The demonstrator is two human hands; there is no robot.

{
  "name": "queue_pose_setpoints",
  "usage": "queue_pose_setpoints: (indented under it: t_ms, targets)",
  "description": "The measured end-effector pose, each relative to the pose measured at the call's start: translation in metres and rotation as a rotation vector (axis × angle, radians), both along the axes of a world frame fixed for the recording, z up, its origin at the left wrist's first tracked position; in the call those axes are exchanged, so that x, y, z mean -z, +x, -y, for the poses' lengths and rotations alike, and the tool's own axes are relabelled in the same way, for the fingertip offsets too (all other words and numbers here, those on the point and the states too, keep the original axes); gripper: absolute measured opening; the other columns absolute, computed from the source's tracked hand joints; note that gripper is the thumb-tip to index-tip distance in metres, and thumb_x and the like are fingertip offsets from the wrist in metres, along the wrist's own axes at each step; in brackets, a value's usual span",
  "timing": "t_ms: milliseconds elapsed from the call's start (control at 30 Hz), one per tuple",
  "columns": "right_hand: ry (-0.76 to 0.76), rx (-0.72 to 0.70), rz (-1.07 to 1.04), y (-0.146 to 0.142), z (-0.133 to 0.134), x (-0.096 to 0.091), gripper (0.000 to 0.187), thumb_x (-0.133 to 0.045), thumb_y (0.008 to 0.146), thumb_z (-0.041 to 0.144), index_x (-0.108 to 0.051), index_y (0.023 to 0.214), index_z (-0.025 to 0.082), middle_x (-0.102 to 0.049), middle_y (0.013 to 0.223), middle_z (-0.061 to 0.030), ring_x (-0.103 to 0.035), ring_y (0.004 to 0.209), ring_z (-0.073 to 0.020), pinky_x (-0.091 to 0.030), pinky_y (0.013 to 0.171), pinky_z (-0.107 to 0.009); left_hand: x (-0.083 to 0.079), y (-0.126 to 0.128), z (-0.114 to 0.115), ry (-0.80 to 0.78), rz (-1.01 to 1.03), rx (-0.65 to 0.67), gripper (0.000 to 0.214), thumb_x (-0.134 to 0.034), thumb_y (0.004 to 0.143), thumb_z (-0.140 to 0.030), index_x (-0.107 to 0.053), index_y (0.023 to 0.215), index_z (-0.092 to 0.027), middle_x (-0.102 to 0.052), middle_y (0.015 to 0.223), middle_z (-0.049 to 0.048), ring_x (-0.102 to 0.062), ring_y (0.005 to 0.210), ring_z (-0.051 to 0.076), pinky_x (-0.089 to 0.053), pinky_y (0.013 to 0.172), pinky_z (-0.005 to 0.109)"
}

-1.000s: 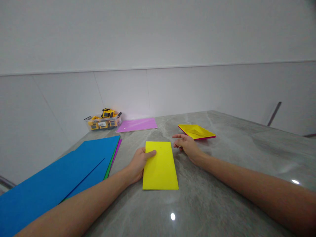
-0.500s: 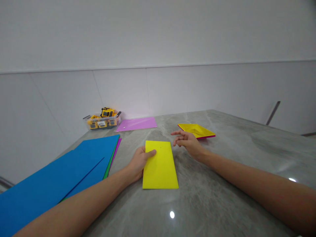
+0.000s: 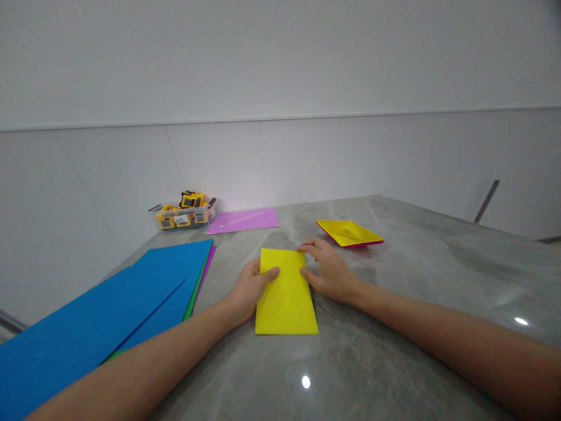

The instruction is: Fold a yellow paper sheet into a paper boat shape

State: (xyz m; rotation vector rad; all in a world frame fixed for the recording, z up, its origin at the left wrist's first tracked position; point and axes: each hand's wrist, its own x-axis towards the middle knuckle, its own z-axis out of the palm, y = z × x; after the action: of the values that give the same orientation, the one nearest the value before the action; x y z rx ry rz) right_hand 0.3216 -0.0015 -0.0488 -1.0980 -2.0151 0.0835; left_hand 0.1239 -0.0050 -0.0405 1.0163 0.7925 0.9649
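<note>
A folded sheet of yellow paper [image 3: 286, 301] lies upright to me on the grey table, its short edge nearest me. My left hand [image 3: 250, 290] grips its left edge, thumb on top and fingers partly hidden beside and under it. At the far right corner, my right hand [image 3: 326, 270] touches the sheet, its thumb on the right edge and its fingertips at the top edge. Beyond that hand sits a folded paper boat [image 3: 350, 233], yellow inside and red underneath.
Large blue sheets [image 3: 144, 286] lie at the left, with green and purple sheets under them. A clear plastic box [image 3: 182, 217] of yellow toy vehicles stands at the back left, beside a pinkish-purple sheet [image 3: 243, 220]. A white wall rises behind the grey table [image 3: 350, 362].
My right hand has come left and a little down from beside the paper boat onto the yellow paper's far right corner. My left hand keeps its hold.
</note>
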Motion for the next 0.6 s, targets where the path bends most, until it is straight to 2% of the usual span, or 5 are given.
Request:
queue_pose_setpoints:
  t_ms: [167, 333, 400, 467, 600]
  targets:
    - [-0.008, 0.091, -0.023, -0.007, 0.009, -0.006, 0.027, -0.059, 0.066, 0.012, -0.056, 0.092, 0.015, -0.054, 0.095, -0.0081, -0.052, 0.091, -0.0223, -0.046, 0.082, -0.037, 0.001, 0.001, 0.002, 0.055, -0.006, 0.02, 0.03, -0.068, 0.074, -0.02, -0.056, 0.101, -0.014, -0.072, 0.092, 0.0118, -0.071, 0.077, 0.025, -0.057, 0.073, 0.038]
    - [-0.419, -0.143, -0.211, -0.007, 0.003, -0.006, 0.013, -0.056, 0.074, 0.02, -0.06, 0.086, 0.017, -0.062, 0.076, -0.0021, -0.056, 0.066, -0.0165, -0.047, 0.064, -0.029, 0.005, -0.003, -0.003, 0.199, -0.199, -0.051, 0.045, -0.061, 0.08, -0.027, -0.044, 0.12, -0.015, -0.068, 0.104, 0.0152, -0.069, 0.086, 0.028, -0.056, 0.075, 0.044]
    - [-0.509, -0.224, -0.309, -0.002, -0.002, -0.006, 0.023, -0.053, 0.074, 0.017, -0.062, 0.096, 0.017, -0.066, 0.083, -0.0026, -0.06, 0.071, -0.0165, -0.049, 0.068, -0.029, 0.007, -0.008, -0.007, 0.409, -0.454, -0.179, 0.059, -0.06, 0.079, -0.024, -0.035, 0.131, -0.015, -0.062, 0.117, 0.0168, -0.063, 0.104, 0.029, -0.053, 0.085, 0.046]
    - [-0.494, -0.159, -0.233, 0.004, -0.006, -0.008, 0.024, -0.052, 0.073, 0.015, -0.063, 0.094, 0.015, -0.067, 0.083, -0.0034, -0.061, 0.072, -0.0173, -0.048, 0.069, -0.029, 0.008, -0.015, -0.01, 0.713, -0.774, -0.246, 0.062, -0.063, 0.075, -0.022, -0.039, 0.132, -0.015, -0.05, 0.132, 0.0174, -0.047, 0.124, 0.03, -0.042, 0.101, 0.047]
    - [-0.34, 0.114, 0.137, 0.011, -0.005, -0.013, 0.016, -0.052, 0.071, 0.012, -0.065, 0.081, 0.013, -0.066, 0.075, -0.0064, -0.058, 0.069, -0.0197, -0.044, 0.065, -0.03, 0.006, -0.023, -0.009, 1.083, -1.195, 0.024, 0.038, -0.057, 0.082, -0.034, -0.062, 0.114, -0.014, -0.052, 0.13, 0.0146, -0.045, 0.124, 0.028, -0.033, 0.109, 0.042]
